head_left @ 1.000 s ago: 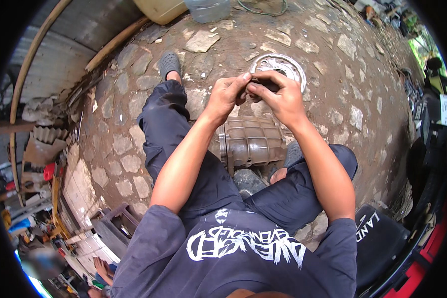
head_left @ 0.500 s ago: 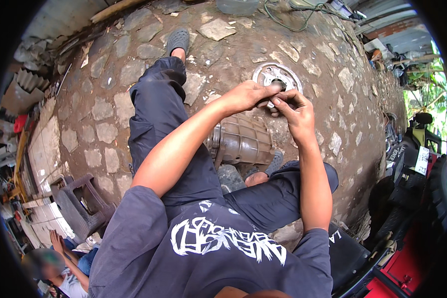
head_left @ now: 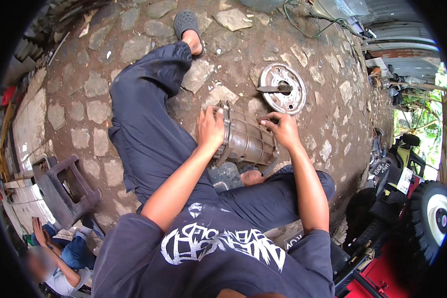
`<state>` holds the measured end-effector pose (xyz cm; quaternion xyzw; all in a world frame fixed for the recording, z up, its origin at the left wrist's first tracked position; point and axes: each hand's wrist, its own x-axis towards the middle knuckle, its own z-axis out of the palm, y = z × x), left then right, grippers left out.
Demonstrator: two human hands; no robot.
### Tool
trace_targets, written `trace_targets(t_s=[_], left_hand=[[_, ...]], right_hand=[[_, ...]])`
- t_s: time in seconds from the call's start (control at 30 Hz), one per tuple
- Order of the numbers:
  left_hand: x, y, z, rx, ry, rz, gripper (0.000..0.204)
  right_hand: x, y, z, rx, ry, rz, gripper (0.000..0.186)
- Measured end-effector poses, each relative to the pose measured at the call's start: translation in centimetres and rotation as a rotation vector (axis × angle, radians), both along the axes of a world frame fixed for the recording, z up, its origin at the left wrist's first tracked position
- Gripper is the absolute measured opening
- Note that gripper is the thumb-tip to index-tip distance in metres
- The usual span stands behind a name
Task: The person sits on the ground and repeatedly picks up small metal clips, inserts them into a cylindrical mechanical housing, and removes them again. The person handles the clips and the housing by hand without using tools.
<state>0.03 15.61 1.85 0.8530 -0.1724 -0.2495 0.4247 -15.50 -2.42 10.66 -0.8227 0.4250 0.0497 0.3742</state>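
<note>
A brown, ribbed metal gearbox casing lies on the ground between my legs, its flanged end to the left. My left hand is closed over the edge of that flange, fingertips at its upper corner. At the casing's upper right, my right hand has its thumb and fingers pinched together. Whatever they hold, if anything, is too small to make out. Just beyond the right hand lies a round silver metal plate with holes. A flat, dark, blade-like piece rests across its middle.
Rough stone paving surrounds me. A dark plastic stool lies to the left, and another person sits at the lower left. At the right stands a red vehicle with a black wheel. A green cord lies at the back.
My hands have parted from above the round plate and come nearer. The left has gone onto the casing's flange, the right to its upper right. The view has shifted slightly.
</note>
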Motion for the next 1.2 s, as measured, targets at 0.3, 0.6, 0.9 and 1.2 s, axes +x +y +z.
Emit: trace_targets(t_s=[0.3, 0.6, 0.9, 1.2], left_hand=[[-1.4, -2.4, -3.1, 0.416, 0.646, -0.031, 0.069], [-1.6, -2.7, -2.5, 0.388, 0.593, 0.000, 0.054], [-2.0, -2.6, -3.1, 0.365, 0.608, 0.018, 0.055], [-1.7, -2.5, -3.7, 0.358, 0.613, 0.009, 0.058]], right_hand=[[1.9, 3.7, -7.9, -0.189, 0.117, 0.070, 0.019], [2.8, 2.4, -6.1, -0.009, 0.168, 0.135, 0.019], [2.0, 3.0, -5.3, 0.033, 0.237, 0.128, 0.023], [1.4, 3.0, -6.1, -0.040, 0.134, 0.228, 0.019]])
